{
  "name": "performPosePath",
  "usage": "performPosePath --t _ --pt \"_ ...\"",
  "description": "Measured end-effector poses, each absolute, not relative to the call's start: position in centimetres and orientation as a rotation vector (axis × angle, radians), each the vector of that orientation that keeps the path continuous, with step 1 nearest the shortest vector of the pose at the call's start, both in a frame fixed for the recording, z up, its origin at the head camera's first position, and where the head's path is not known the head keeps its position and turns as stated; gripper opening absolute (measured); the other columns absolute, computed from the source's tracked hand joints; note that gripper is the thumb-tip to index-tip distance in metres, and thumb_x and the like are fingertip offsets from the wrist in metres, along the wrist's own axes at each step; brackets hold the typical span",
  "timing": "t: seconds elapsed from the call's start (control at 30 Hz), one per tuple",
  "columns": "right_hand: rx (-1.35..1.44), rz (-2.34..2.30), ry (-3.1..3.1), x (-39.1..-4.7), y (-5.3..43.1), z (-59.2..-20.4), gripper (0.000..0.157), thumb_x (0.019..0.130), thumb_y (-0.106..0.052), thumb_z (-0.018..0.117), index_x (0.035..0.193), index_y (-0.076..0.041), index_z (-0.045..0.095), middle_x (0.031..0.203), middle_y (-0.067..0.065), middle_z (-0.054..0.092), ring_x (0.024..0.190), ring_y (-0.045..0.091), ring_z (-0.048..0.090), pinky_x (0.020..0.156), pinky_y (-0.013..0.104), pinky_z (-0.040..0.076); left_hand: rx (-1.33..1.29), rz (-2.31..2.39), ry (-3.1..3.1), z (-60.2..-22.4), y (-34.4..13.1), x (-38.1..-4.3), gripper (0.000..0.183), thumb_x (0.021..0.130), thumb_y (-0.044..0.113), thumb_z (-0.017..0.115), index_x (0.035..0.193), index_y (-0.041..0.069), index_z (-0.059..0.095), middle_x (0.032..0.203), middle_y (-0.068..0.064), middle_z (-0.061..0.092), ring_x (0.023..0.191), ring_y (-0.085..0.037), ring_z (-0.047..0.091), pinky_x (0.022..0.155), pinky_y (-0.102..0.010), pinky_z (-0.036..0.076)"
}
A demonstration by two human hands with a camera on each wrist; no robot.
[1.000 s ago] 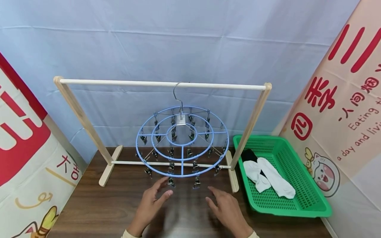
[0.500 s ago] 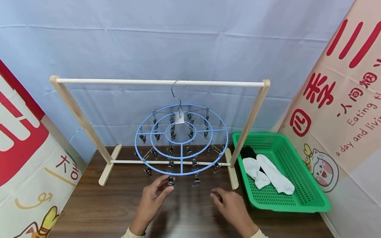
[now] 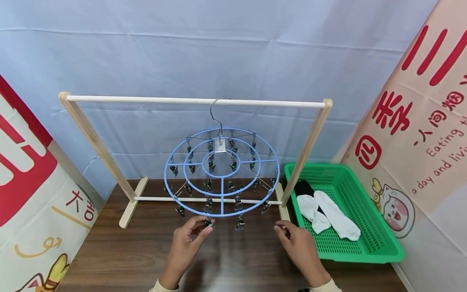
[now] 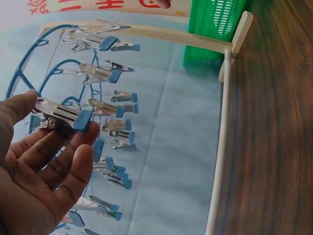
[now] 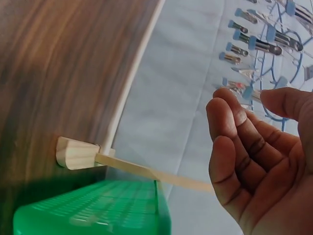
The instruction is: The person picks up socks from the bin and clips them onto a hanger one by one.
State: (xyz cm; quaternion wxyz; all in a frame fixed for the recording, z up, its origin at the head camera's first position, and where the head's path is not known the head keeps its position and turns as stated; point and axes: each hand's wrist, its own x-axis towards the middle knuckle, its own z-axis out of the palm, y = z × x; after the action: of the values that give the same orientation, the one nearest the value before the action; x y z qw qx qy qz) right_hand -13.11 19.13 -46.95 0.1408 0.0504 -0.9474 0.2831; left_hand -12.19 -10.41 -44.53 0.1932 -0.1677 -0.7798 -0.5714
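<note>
On my far left hangs a white banner [image 3: 31,227] with red print. The wooden rack [image 3: 97,147] stands on the brown desk [image 3: 235,263], its white rod [image 3: 164,99] running across the top. My left hand [image 3: 185,248] pinches a clip [image 3: 208,222] on the front edge of the round blue hanger [image 3: 222,178], thumb on one side and fingers on the other; my left wrist view shows its metal body and blue tip. The hanger hangs by its hook over the middle of the rod, more clips dangling from its rings. To the right of it, my right hand [image 3: 300,246] holds nothing, fingers loosely curled, near the green basket [image 3: 359,257]. The basket sits just beside the rack's right post, with white socks [image 3: 336,216] and a black cloth [image 3: 304,188] inside, towards its left. Beyond it hangs a pink banner [image 3: 412,158] with red characters.
</note>
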Motion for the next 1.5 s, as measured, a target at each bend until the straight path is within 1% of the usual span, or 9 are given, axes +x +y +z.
performPosePath --t 0.2,0.43,0.67,0.83,0.93,1.07,1.2,1.33,1.5 --pt "0.127 0.846 -2.692 -13.5 19.5 -45.8 0.015 0.093 -0.024 0.066 0.100 -0.012 0.073 0.062 -0.014 0.056 0.043 0.001 0.038 0.043 0.023 0.032 -0.455 -1.640 -2.191 -46.3 -10.9 -12.8 0.017 0.086 0.004 0.071 0.103 0.006 0.067 0.094 0.000 0.073 0.074 -0.013 0.065 0.062 -0.029 0.053" --pt "0.143 0.766 -2.549 -15.1 20.7 -43.1 0.012 0.092 -0.018 0.067 0.096 -0.008 0.073 0.057 -0.009 0.054 0.040 0.003 0.035 0.038 0.025 0.028 -0.450 -1.710 -2.199 -46.3 -11.1 -12.9 0.014 0.089 0.013 0.070 0.103 0.016 0.067 0.093 0.000 0.073 0.079 -0.012 0.068 0.063 -0.028 0.055" --pt "0.146 0.711 -2.476 -17.0 22.2 -41.0 0.015 0.095 -0.020 0.062 0.092 -0.009 0.072 0.059 -0.006 0.059 0.039 0.003 0.032 0.035 0.026 0.025 -0.440 -1.700 -2.200 -46.4 -11.3 -12.7 0.012 0.089 0.010 0.069 0.101 0.013 0.067 0.087 0.003 0.071 0.074 -0.019 0.068 0.060 -0.027 0.054" --pt "0.079 0.740 -2.467 -18.1 23.2 -40.6 0.020 0.097 -0.021 0.059 0.095 -0.005 0.072 0.067 0.003 0.067 0.042 0.006 0.044 0.033 0.029 0.026 -0.455 -1.684 -2.212 -44.6 -11.2 -12.0 0.013 0.088 0.000 0.067 0.100 0.004 0.066 0.084 -0.006 0.072 0.073 -0.021 0.069 0.060 -0.030 0.055" --pt "0.031 0.731 -2.462 -18.5 23.7 -40.5 0.022 0.097 -0.020 0.059 0.096 -0.003 0.072 0.070 0.008 0.070 0.041 0.009 0.044 0.032 0.030 0.025 -0.483 -1.695 -2.202 -44.8 -11.3 -12.0 0.012 0.090 0.004 0.067 0.101 0.006 0.066 0.085 -0.004 0.072 0.074 -0.018 0.069 0.061 -0.030 0.055" --pt "-0.026 0.718 -2.459 -19.0 24.3 -40.3 0.025 0.098 -0.023 0.058 0.093 -0.003 0.073 0.070 0.010 0.069 0.036 0.009 0.036 0.031 0.030 0.022 -0.490 -1.733 -2.169 -46.5 -11.5 -12.6 0.011 0.091 0.009 0.066 0.102 0.011 0.066 0.085 0.001 0.073 0.075 -0.014 0.069 0.062 -0.028 0.055" --pt "-0.089 0.744 -2.481 -19.9 24.7 -40.2 0.027 0.098 -0.025 0.056 0.090 -0.005 0.073 0.069 0.008 0.069 0.036 0.012 0.037 0.031 0.031 0.023 -0.471 -1.726 -2.168 -45.7 -11.3 -12.3 0.011 0.091 0.002 0.064 0.101 0.005 0.065 0.084 -0.008 0.073 0.075 -0.016 0.070 0.063 -0.028 0.056" --pt "-0.124 0.776 -2.507 -20.8 25.1 -40.3 0.028 0.099 -0.025 0.054 0.090 -0.006 0.073 0.069 0.008 0.069 0.039 0.015 0.043 0.030 0.031 0.025 -0.480 -1.710 -2.169 -44.2 -11.2 -11.7 0.010 0.091 -0.001 0.063 0.100 -0.004 0.064 0.082 -0.011 0.072 0.074 -0.019 0.070 0.064 -0.028 0.056" --pt "-0.152 0.802 -2.524 -22.0 25.6 -40.7 0.031 0.099 -0.023 0.051 0.087 -0.005 0.073 0.067 0.009 0.068 0.037 0.020 0.043 0.029 0.031 0.025 -0.512 -1.702 -2.177 -43.3 -11.2 -11.4 0.009 0.093 -0.001 0.060 0.100 -0.006 0.063 0.082 -0.013 0.072 0.075 -0.022 0.070 0.067 -0.026 0.056"
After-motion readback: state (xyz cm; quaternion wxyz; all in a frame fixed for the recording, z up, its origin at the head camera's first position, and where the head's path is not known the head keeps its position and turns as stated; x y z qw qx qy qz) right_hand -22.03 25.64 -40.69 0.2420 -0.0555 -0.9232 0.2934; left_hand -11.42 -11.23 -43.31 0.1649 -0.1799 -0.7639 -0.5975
